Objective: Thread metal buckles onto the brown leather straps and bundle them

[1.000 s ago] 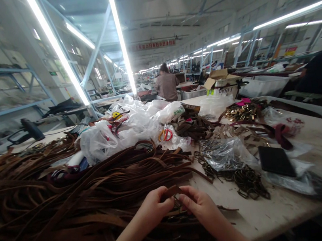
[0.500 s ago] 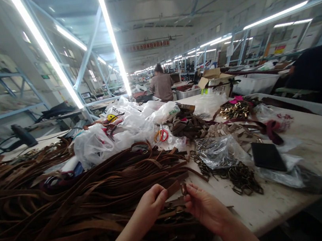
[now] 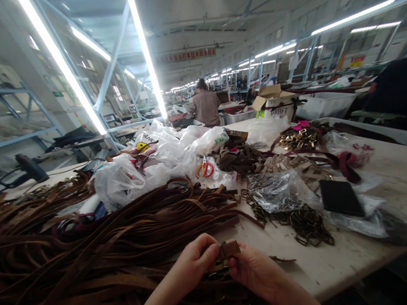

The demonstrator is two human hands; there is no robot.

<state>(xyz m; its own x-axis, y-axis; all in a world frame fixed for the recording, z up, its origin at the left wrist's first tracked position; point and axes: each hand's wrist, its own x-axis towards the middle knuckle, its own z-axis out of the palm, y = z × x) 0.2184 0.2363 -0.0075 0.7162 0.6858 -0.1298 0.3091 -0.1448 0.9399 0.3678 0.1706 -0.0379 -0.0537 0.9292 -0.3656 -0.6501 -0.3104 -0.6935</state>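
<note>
Between my two hands is the end of a brown leather strap [image 3: 230, 248], with a small metal buckle [image 3: 222, 252] at its left side. My left hand [image 3: 199, 256] pinches it beside the buckle, thumb on top. My right hand [image 3: 251, 269] grips the strap end from the right, its fingers curled. Many long brown straps [image 3: 125, 239] lie under and left of my hands. To the right rests a heap of dark metal buckles [image 3: 308, 226], partly under a clear plastic bag [image 3: 279, 192].
White plastic bags [image 3: 124, 181] and red-orange scissors [image 3: 205, 168] lie beyond the straps. A black flat object [image 3: 341, 197] is on the pale table [image 3: 401, 185]. Brass pieces [image 3: 300, 139] are piled farther back. One person [image 3: 205, 106] is ahead, another [image 3: 403, 94] at right.
My hands have come closer together. The brown strap end now lies folded over at the buckle, toward my right fingers, where before it stretched from my left hand toward the buckle.
</note>
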